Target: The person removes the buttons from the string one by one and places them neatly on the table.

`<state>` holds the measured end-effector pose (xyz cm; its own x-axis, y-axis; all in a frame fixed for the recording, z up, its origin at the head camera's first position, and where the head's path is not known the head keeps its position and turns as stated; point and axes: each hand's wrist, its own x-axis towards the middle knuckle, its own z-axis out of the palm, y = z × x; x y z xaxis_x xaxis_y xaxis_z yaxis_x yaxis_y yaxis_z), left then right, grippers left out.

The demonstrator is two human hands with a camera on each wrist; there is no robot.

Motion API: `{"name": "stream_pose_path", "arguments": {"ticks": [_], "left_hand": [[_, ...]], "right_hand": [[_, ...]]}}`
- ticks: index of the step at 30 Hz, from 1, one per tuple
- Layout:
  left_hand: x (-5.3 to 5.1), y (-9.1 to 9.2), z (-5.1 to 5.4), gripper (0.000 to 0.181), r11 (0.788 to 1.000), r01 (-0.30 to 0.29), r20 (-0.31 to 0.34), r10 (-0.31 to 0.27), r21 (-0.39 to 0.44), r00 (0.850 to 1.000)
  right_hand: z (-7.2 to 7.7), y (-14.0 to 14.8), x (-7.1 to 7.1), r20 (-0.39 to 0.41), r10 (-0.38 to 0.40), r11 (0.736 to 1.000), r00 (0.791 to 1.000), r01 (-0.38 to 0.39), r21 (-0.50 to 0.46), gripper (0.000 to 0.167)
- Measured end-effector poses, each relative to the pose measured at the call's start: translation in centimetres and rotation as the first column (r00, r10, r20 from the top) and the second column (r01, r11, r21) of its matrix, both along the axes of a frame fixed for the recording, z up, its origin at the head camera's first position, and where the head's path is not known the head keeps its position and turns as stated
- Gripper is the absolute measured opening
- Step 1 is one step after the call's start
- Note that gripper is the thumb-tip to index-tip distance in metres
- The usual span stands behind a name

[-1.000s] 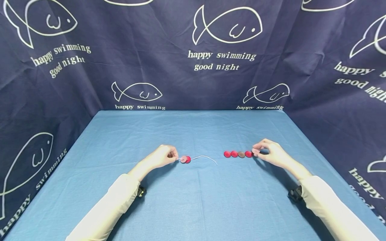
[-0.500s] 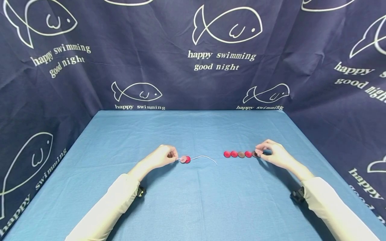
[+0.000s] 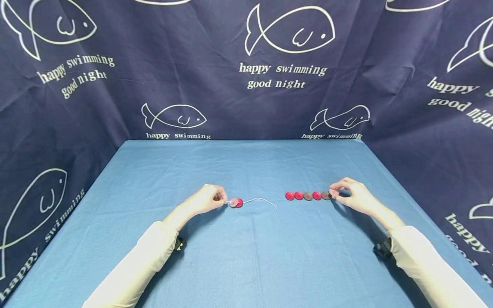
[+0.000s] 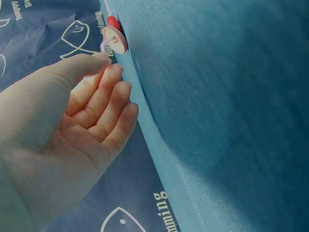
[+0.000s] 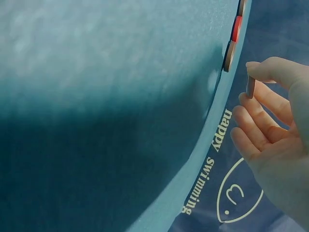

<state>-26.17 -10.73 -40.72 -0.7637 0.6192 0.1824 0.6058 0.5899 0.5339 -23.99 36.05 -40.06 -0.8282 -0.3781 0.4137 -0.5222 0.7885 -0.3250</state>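
A white string (image 3: 259,199) lies on the blue cloth, with a pink button (image 3: 233,203) and a red button (image 3: 240,203) threaded on it. My left hand (image 3: 209,199) pinches the string just left of the pink button; in the left wrist view the thumb and index finger meet close by that button (image 4: 115,39). Between thumb and fingers, my right hand (image 3: 354,196) holds another pink button (image 3: 334,193) by its edge. It is at the right end of a row, beside a brown button (image 3: 325,195). The right wrist view shows the held button (image 5: 250,87) edge-on.
Further left in the row lie a red button (image 3: 316,195), a brown button (image 3: 308,196) and two more red ones, side by side. Blue cloth (image 3: 246,256) covers the table. A dark blue printed curtain (image 3: 246,115) stands around its back and sides.
My right hand has moved to the right with the pink button, uncovering the brown button at the row's end. The left hand and the string have stayed in place.
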Motion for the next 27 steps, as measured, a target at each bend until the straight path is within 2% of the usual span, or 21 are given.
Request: {"name": "stream_pose_path", "arguments": {"ticks": [12, 27], "left_hand": [[-0.04, 0.08, -0.05, 0.007, 1.0, -0.007, 0.009, 0.007, -0.005, 1.0], [-0.03, 0.01, -0.01, 0.007, 1.0, 0.0, -0.008, 0.0, -0.009, 1.0]], "right_hand": [[0.19, 0.35, 0.3, 0.049, -0.029, 1.0, 0.998, 0.029, 0.01, 0.022], [-0.07, 0.49, 0.3, 0.054, -0.02, 0.999, 0.998, 0.018, 0.031, 0.021]]}}
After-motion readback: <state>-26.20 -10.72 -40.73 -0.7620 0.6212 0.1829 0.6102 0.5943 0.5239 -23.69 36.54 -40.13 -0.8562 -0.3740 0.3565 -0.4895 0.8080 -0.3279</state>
